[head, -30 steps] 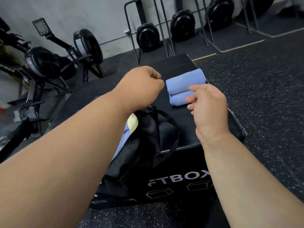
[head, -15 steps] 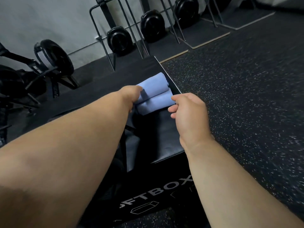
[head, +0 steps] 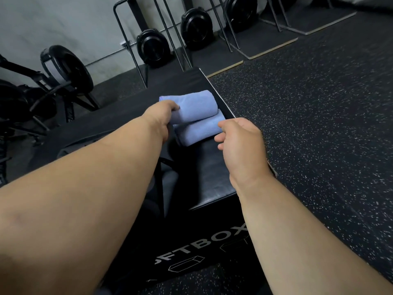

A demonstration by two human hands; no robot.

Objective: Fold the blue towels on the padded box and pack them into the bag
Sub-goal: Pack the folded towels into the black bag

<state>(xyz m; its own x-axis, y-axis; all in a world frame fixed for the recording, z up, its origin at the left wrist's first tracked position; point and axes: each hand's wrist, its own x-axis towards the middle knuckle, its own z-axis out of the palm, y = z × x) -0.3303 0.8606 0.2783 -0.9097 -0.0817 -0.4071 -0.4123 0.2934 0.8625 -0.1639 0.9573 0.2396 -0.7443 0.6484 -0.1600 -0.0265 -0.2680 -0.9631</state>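
Gripping the upper rolled towel, the left hand hides its end; the right hand (fingers curled, empty) nears the lower towel by the padded box edge.

Two folded blue cloth towels lie side by side on the black padded box, near its far right corner: the far towel sits just behind the near towel, and they touch. The left hand is at the far towel's left end, and the right hand is at the near towel's right end. Round black weight plates stand behind the box by the wall.
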